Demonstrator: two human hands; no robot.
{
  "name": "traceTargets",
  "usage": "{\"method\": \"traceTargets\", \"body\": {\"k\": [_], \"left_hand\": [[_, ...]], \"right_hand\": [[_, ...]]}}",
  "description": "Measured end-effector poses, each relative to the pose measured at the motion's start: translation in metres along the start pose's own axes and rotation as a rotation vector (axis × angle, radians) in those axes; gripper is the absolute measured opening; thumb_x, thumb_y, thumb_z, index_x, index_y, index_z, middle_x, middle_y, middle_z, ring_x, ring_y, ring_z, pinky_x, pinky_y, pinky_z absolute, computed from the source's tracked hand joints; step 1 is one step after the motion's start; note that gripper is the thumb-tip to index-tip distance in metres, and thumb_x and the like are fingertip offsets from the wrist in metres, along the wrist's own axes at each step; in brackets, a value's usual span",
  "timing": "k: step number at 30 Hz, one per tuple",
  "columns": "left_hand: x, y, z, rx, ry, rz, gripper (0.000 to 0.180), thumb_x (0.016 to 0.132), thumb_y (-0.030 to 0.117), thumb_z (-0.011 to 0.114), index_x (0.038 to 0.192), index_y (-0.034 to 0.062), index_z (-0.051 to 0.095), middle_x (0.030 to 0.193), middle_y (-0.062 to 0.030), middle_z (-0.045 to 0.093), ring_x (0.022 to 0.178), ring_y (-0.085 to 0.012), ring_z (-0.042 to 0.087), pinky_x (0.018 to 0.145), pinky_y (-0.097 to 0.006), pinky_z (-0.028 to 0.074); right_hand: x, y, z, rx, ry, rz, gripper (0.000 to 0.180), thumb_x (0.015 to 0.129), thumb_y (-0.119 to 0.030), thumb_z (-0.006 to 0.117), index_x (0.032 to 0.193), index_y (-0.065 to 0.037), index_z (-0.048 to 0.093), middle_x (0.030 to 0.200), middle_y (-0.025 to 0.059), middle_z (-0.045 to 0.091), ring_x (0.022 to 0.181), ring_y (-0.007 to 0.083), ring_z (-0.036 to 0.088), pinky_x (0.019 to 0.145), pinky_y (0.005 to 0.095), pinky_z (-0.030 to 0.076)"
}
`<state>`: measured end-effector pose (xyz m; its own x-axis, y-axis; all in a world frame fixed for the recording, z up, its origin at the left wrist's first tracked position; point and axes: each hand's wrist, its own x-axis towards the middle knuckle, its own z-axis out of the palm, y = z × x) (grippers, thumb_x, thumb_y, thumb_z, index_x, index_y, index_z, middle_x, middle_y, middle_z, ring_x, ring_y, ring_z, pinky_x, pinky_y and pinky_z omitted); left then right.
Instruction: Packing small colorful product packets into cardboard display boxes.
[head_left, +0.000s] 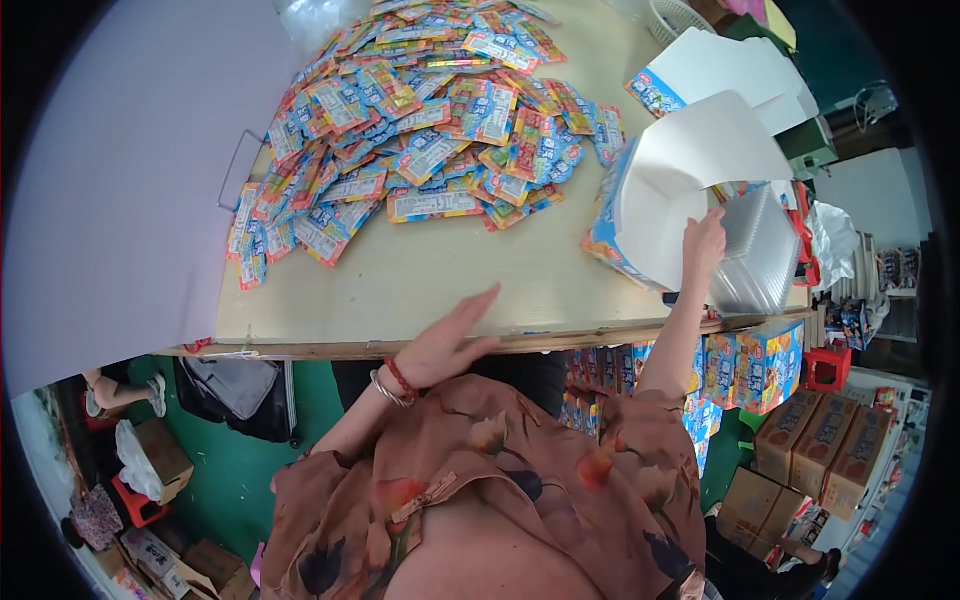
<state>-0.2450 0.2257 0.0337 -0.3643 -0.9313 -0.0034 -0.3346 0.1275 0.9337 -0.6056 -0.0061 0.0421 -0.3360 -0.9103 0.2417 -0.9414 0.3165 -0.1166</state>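
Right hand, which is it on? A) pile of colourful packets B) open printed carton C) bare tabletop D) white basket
B: the right hand rests on the white inner flap of the open printed carton, beside a stack of clear plastic trays; the pile of colourful packets lies apart, untouched.

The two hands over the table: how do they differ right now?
The left hand is spread flat and open near the table's front edge, holding nothing; the right hand reaches farther out and rests on the white flap of an open carton. The left wrist wears bangles and a red band; the right wrist looks bare. The left hand is blurred, the right hand sharp. Both are bare and lie short of the heap of colourful packets.
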Motion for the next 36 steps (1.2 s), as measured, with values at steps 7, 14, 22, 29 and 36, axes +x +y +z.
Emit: {"method": "traceTargets", "body": {"k": [7,14,22,29,36], "left_hand": [[0.045,-0.054,-0.036,-0.297,0.351,-0.288,0.061,0.092,0.023,0.060,0.144,0.0040,0.033,0.136,-0.0165,0.046,0.115,-0.0252,0.054,0.091,-0.035,0.048],[0.160,-0.102,-0.061,0.045,0.491,-0.249,0.057,0.090,0.037,0.057,0.131,-0.0009,0.049,0.125,-0.0195,0.053,0.111,-0.0314,0.054,0.092,-0.041,0.045],[0.220,-0.078,-0.070,0.546,0.261,-0.536,0.071,0.087,0.062,0.044,0.118,-0.0005,0.059,0.114,-0.0245,0.061,0.111,-0.0395,0.053,0.095,-0.049,0.040],[0.227,-0.086,-0.061,0.495,0.270,-0.512,0.075,0.080,0.059,0.058,0.123,-0.0024,0.055,0.114,-0.0221,0.063,0.106,-0.0390,0.059,0.094,-0.044,0.045],[0.207,-0.083,-0.050,0.115,0.352,-0.348,0.065,0.080,0.045,0.065,0.119,-0.0040,0.050,0.118,-0.0245,0.058,0.114,-0.0383,0.054,0.093,-0.044,0.045]], "right_hand": [[-0.029,-0.040,-0.048,0.239,0.508,-0.371,0.028,0.088,-0.015,0.063,0.113,-0.003,0.056,0.101,0.0138,0.063,0.080,0.0317,0.064,0.069,0.0416,0.051],[-0.151,-0.163,0.010,1.322,-0.467,-0.071,0.067,0.095,-0.029,0.056,0.146,0.001,0.023,0.143,0.0221,0.037,0.132,0.0301,0.039,0.099,0.0373,0.043],[-0.080,-0.200,0.109,1.006,-0.119,0.249,0.090,0.085,-0.034,0.068,0.143,0.011,0.018,0.140,0.0264,0.038,0.128,0.0325,0.041,0.102,0.0363,0.038],[-0.073,-0.190,0.122,1.280,-0.289,0.212,0.042,0.081,-0.019,0.074,0.112,0.002,0.056,0.094,0.0053,0.066,0.080,0.0108,0.060,0.069,0.0268,0.048],[-0.082,-0.185,0.107,1.499,-0.443,0.179,0.044,0.083,-0.024,0.073,0.113,0.000,0.053,0.102,0.0050,0.063,0.088,0.0098,0.058,0.074,0.0255,0.047]]}}
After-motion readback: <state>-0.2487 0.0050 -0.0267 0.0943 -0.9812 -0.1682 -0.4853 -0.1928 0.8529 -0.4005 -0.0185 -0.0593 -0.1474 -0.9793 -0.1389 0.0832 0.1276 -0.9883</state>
